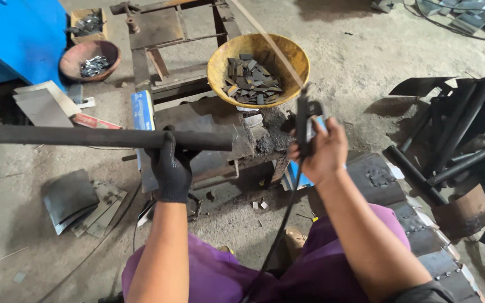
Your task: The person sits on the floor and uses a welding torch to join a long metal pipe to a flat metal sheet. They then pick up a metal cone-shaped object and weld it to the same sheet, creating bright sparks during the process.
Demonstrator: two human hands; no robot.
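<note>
Right over the rusty little metal work stand [254, 143] on the concrete floor, both hands are up and busy. Left hand [172, 168], in a black glove, is wrapped tight around a long dark steel pipe [108, 137], fingers fully closed, holding it level so it sticks way out to the left of the stand and its right end sits just above the stand's top. Right hand [321, 151] is bare and clamped shut around a welding electrode holder [304, 120], with the thin welding rod [270, 45] angling up and away across the yellow bowl [223, 62], and the black cable [282, 219] dropping down from the handle between the purple-clad knees. That yellow bowl sits just behind the stand and is full of small flat metal pieces [251, 78]. Further back-left of the stand there's a reddish-brown bowl [74, 56] with more small scraps, next to a blue machine body [18, 39]. Left of the stand, a few grey sheet-metal plates [79, 202] lie on the floor. Off to the right of the stand there's a pile of dark pipes [461, 134] and black sheet-metal parts.
</note>
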